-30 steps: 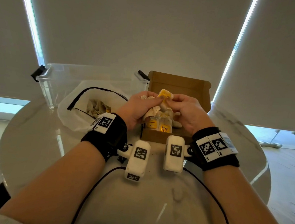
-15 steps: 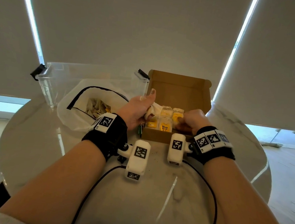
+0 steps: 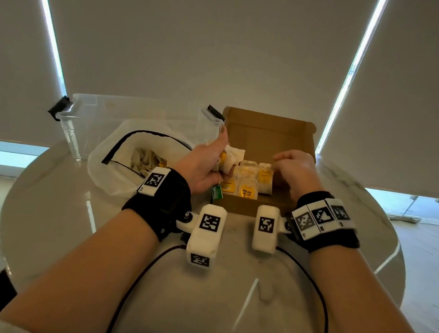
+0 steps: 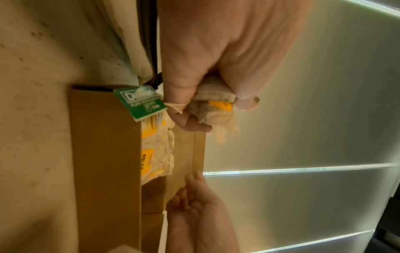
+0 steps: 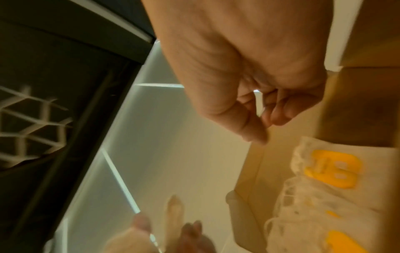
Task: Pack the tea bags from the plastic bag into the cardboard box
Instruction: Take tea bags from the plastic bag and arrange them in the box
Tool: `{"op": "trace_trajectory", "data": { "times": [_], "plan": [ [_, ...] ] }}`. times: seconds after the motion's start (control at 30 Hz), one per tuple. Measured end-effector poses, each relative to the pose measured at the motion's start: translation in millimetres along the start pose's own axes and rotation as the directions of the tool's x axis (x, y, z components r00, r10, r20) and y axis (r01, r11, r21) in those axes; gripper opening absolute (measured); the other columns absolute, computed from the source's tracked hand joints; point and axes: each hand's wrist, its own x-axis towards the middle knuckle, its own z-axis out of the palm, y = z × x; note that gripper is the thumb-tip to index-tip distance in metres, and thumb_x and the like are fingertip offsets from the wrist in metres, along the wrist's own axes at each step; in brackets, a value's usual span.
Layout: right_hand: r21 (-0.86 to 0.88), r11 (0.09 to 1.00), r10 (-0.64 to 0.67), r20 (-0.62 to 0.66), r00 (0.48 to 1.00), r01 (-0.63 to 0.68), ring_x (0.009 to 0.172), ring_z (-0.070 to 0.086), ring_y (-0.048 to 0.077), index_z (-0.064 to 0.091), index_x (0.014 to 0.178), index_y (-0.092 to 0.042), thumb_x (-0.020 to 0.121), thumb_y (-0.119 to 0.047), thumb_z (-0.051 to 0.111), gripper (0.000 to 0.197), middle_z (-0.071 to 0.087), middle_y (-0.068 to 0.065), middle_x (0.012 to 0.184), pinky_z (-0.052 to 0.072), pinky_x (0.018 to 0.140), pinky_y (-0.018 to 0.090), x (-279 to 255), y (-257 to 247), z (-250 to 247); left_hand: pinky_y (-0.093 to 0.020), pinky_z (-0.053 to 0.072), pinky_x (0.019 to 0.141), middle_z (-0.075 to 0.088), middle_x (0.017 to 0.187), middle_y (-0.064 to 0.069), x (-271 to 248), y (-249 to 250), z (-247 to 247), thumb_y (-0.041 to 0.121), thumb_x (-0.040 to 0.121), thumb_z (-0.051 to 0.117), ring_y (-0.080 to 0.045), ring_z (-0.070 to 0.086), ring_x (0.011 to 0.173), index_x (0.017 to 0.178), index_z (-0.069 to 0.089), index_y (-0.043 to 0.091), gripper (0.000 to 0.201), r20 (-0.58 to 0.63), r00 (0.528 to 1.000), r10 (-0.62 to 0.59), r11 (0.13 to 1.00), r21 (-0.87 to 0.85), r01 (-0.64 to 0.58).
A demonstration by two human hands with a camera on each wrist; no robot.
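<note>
Glossy round white worktop (image 3: pixel 50 232) | left hand (image 3: pixel 202 165) gripping bunched tea bags (image 3: pixel 230 159) over brown cardboard box (image 3: pixel 268 133), partly filled | right hand (image 3: pixel 295 169) hovering empty, fingers loosely curled | white plastic bag (image 3: pixel 113 168) holding more.

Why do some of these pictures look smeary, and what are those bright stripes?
Head view: sharp, though the wide lens bends the edges; the stripes are daylight between the blinds, glinting on the table. Left wrist view: fairly clear on the left hand gripping tea bags. Right wrist view: motion-blurred around the empty right hand and cardboard box.
</note>
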Motion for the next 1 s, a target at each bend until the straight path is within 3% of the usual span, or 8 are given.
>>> {"op": "trace_trajectory", "data": {
  "times": [0.07, 0.17, 0.23, 0.43, 0.5, 0.63, 0.8, 1.0],
  "plan": [
    [0.019, 0.996, -0.083, 0.083, 0.993, 0.082, 0.086, 0.051, 0.007, 0.060, 0.089, -0.022, 0.089, -0.020, 0.061, 0.003, 0.057, -0.006, 0.097, 0.044, 0.070, 0.022, -14, -14, 3, -0.027, 0.050, 0.060, 0.056, 0.093, -0.012, 0, 0, 0, 0.050, 0.091, 0.047, -0.017, 0.055, 0.074, 0.102, 0.051, 0.011, 0.041, 0.006, 1.000, 0.004, 1.000, -0.013, -0.004],
    [0.038, 0.995, -0.095, 0.288, 0.953, 0.087, 0.087, 0.053, 0.010, 0.063, 0.094, -0.023, 0.087, -0.045, 0.059, 0.024, 0.060, -0.005, 0.097, 0.046, 0.076, 0.027, -31, -25, 8, -0.026, 0.051, 0.057, 0.060, 0.091, -0.012, 0, 0, 0, 0.052, 0.091, 0.046, -0.017, 0.059, 0.071, 0.107, 0.054, 0.008, 0.048, 0.046, 0.999, 0.006, 1.000, -0.009, -0.006],
    [0.019, 0.995, -0.101, 0.329, 0.939, 0.101, 0.084, 0.054, 0.011, 0.062, 0.087, -0.024, 0.085, -0.041, 0.062, 0.017, 0.062, -0.004, 0.093, 0.046, 0.072, 0.027, -35, -26, 13, -0.025, 0.052, 0.052, 0.061, 0.087, -0.011, 0, 0, 0, 0.052, 0.091, 0.045, -0.016, 0.061, 0.066, 0.110, 0.054, 0.006, 0.050, 0.058, 0.998, 0.013, 1.000, 0.003, -0.013],
    [0.112, 0.988, -0.127, 0.179, 0.976, 0.108, 0.074, 0.059, 0.008, 0.065, 0.092, -0.016, 0.084, -0.015, 0.068, 0.008, 0.067, 0.002, 0.091, 0.049, 0.059, 0.021, -26, -20, 10, -0.021, 0.051, 0.046, 0.060, 0.074, -0.007, -5, -1, 1, 0.033, 0.094, 0.052, -0.010, 0.061, 0.046, 0.097, 0.054, 0.009, 0.025, 0.036, 0.998, 0.054, 0.998, 0.017, -0.055],
    [0.190, 0.979, -0.101, 0.164, 0.981, 0.069, 0.072, 0.060, 0.008, 0.066, 0.096, -0.014, 0.086, -0.011, 0.066, 0.011, 0.067, 0.003, 0.093, 0.049, 0.056, 0.019, -22, -20, 5, -0.022, 0.051, 0.047, 0.061, 0.075, -0.007, -4, -2, -2, 0.024, 0.095, 0.054, -0.010, 0.060, 0.051, 0.091, 0.055, 0.012, 0.013, -0.014, 0.997, 0.078, 0.997, 0.030, -0.077],
    [0.305, 0.952, -0.087, 0.133, 0.987, 0.043, 0.086, 0.057, 0.020, 0.066, 0.094, -0.016, 0.086, -0.014, 0.064, 0.008, 0.066, 0.011, 0.105, 0.052, 0.073, 0.033, -18, -17, -1, -0.021, 0.050, 0.049, 0.062, 0.082, -0.012, -1, -1, -6, 0.014, 0.097, 0.050, -0.014, 0.056, 0.061, 0.092, 0.053, 0.009, 0.007, -0.052, 0.996, 0.072, 0.997, 0.019, -0.071],
    [0.348, 0.936, -0.077, 0.045, 0.996, 0.057, 0.070, 0.055, 0.011, 0.063, 0.096, -0.018, 0.090, -0.018, 0.061, 0.007, 0.065, 0.006, 0.097, 0.045, 0.055, 0.021, -17, -16, -6, -0.020, 0.051, 0.045, 0.058, 0.087, -0.017, 0, 2, -9, 0.014, 0.096, 0.052, -0.017, 0.060, 0.063, 0.094, 0.053, 0.008, 0.007, -0.027, 0.998, 0.052, 0.998, 0.046, -0.051],
    [0.392, 0.893, -0.206, -0.077, 0.976, 0.219, 0.082, 0.054, 0.010, 0.062, 0.101, -0.021, 0.091, -0.022, 0.059, 0.011, 0.062, 0.002, 0.105, 0.040, 0.058, 0.017, -17, -18, -9, -0.033, 0.058, 0.059, 0.060, 0.099, -0.017, 4, -1, -10, 0.024, 0.098, 0.048, -0.025, 0.065, 0.080, 0.096, 0.053, 0.008, 0.017, -0.020, 1.000, -0.010, 0.999, 0.041, 0.011]
  ]
}}
